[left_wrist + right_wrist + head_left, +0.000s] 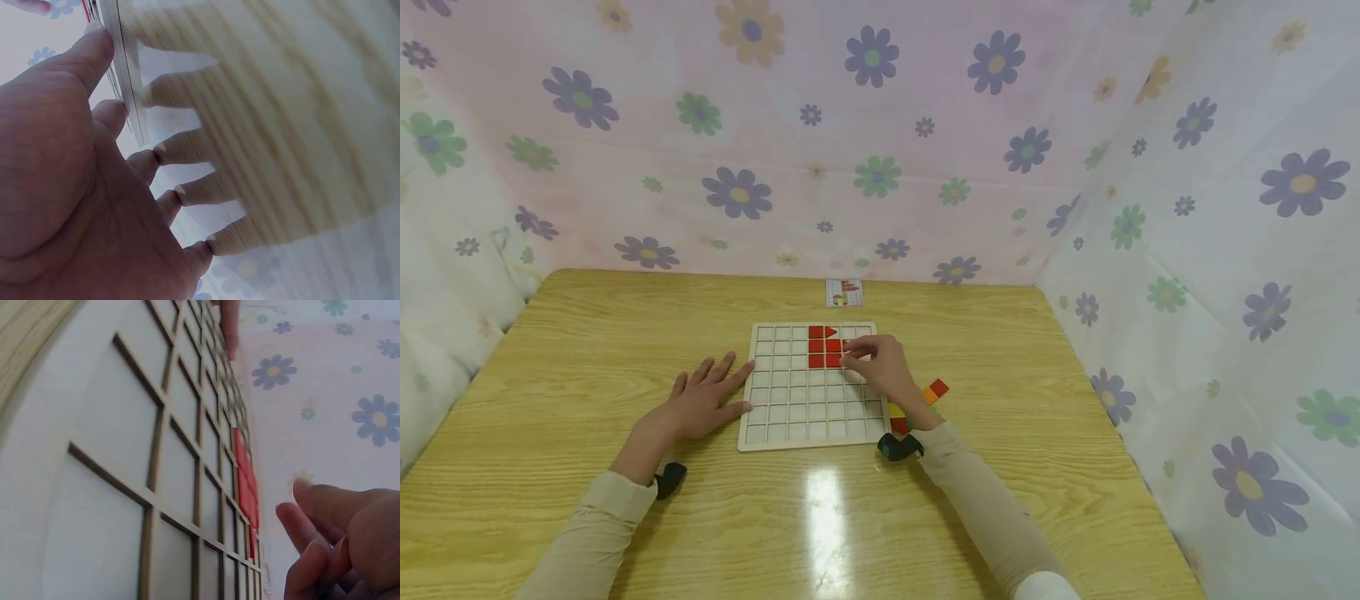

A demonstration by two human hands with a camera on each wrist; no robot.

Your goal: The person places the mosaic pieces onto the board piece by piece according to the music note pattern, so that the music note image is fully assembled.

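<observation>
A square wooden grid board lies on the table, with several red square tiles and a red triangle tile in its upper rows. My left hand rests spread on the tabletop, thumb and index fingertips at the board's left edge. In the left wrist view, the left hand's fingertips press on the glossy surface. Over the right part of the board my right hand hovers beside the red tiles, thumb and index bent towards each other. In the right wrist view, no tile shows between its fingers.
A small printed card with a coloured pattern lies behind the board. Loose red, orange, yellow and green pieces lie right of the board, partly under my right wrist. Flowered cloth hangs around the table.
</observation>
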